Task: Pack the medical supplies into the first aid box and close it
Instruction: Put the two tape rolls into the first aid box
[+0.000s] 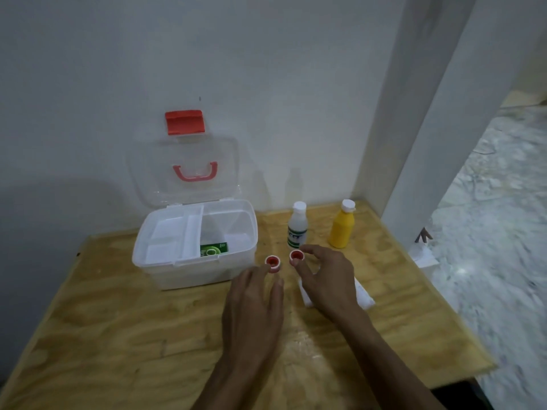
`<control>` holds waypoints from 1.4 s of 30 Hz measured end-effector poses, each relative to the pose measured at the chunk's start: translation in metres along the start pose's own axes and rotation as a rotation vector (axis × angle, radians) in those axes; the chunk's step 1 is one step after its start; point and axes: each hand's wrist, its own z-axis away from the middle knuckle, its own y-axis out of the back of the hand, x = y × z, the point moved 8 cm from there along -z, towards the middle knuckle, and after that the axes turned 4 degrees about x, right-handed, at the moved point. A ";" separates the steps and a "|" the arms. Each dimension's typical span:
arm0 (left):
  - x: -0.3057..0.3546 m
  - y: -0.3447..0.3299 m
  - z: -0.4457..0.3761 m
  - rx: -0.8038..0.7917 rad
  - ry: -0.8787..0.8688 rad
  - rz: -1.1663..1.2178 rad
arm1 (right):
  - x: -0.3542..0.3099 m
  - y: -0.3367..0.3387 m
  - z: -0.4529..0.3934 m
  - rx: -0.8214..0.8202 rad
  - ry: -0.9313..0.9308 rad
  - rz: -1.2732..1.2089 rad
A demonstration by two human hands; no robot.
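The white first aid box (165,270) stands open at the table's back left, its clear lid (183,170) with a red latch leaning on the wall. Inside are a white tray and a green carton (213,249). Two small tape rolls with red cores lie right of the box. My left hand (254,309) has its fingers spread, fingertips touching the left roll (272,261). My right hand (325,279) pinches the right roll (297,255) between thumb and forefinger. A white packet (365,298) lies partly under my right hand.
Behind the rolls stand a white bottle with a green label (297,226) and a yellow bottle (342,227). The wooden table (118,335) ends at a wall behind and a white pillar (414,143) at the back right, with marble floor beyond.
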 end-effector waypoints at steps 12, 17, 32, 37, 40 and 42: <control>-0.009 -0.037 -0.008 -0.027 -0.009 -0.180 | 0.010 -0.016 0.000 -0.042 0.059 0.215; -0.016 -0.024 -0.003 -0.001 -0.003 -0.097 | 0.010 -0.017 0.001 -0.055 0.069 0.216; -0.018 -0.010 0.001 -0.060 -0.006 -0.123 | -0.002 -0.022 0.001 -0.150 0.122 0.263; -0.019 0.012 0.011 -0.027 0.006 -0.030 | -0.011 -0.015 0.008 -0.141 0.154 0.194; -0.018 0.035 0.014 0.032 -0.029 -0.005 | -0.029 -0.004 0.019 -0.093 0.227 0.109; -0.016 0.055 0.013 0.087 -0.049 0.016 | -0.045 0.004 0.023 -0.057 0.287 0.034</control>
